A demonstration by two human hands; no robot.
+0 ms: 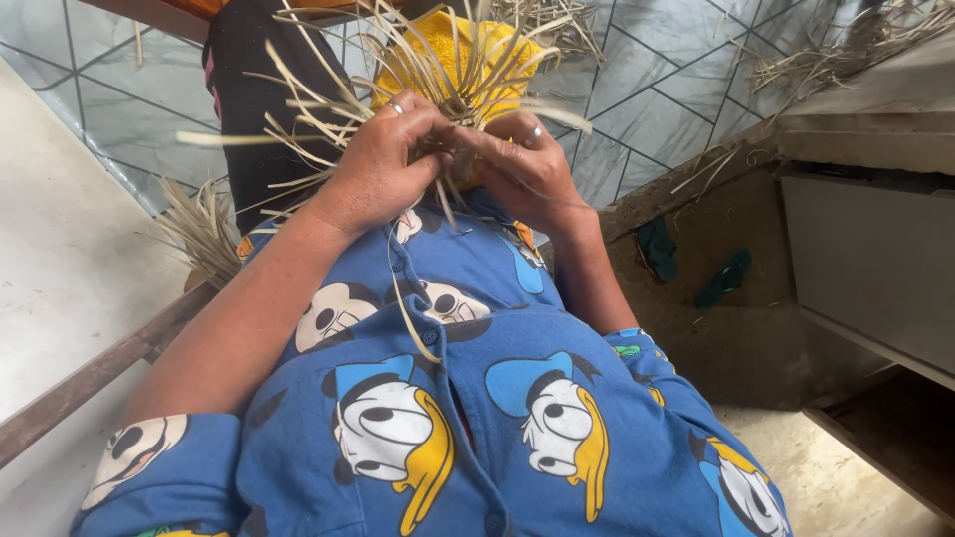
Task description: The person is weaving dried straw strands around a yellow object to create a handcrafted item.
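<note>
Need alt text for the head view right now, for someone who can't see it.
Seen from above, a person's left hand and right hand pinch and work pale dried straw strips that fan out over a yellow cloth in the lap. The person wears a blue cartoon-print shirt; each hand bears a ring. More straw lies on the left, beside a tiled floor.

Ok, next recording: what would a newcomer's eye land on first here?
First, the spray of pale straw strips fanning out at top centre, where the left hand and right hand pinch them together over a yellow cloth. Then the bright blue cartoon-print shirt filling the lower frame. A pair of green sandals lies on the dirt floor at right.
</note>
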